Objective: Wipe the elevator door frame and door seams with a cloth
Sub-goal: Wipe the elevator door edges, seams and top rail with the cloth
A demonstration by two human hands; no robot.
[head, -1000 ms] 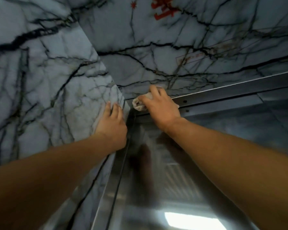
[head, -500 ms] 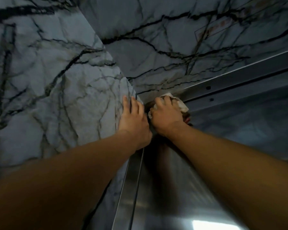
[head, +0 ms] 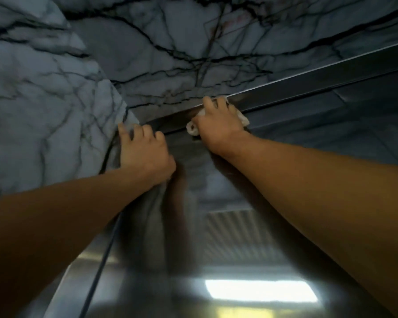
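Overhead, the right hand (head: 218, 127) grips the cloth (head: 192, 129) against the door frame (head: 308, 88); left hand (head: 145, 152) rests loose.

- Wall (head: 44, 92): grey-white marble with dark veins, polished, smooth, soft sheen.
- Door frame (head: 319, 81): dark brushed metal, bright along its edge.
- Elevator door (head: 193, 260): stainless steel, glossy, mirrors a ceiling light.
- Cloth (head: 193, 129): off-white, soft, matt, crumpled.

Right hand (head: 218, 127) presses pale cloth (head: 242, 118) against metal door frame (head: 308, 86) top bar, near upper left corner. Left hand (head: 145, 152) rests on veined marble wall (head: 44, 99) edge beside steel door (head: 216, 260). Door reflects ceiling light.
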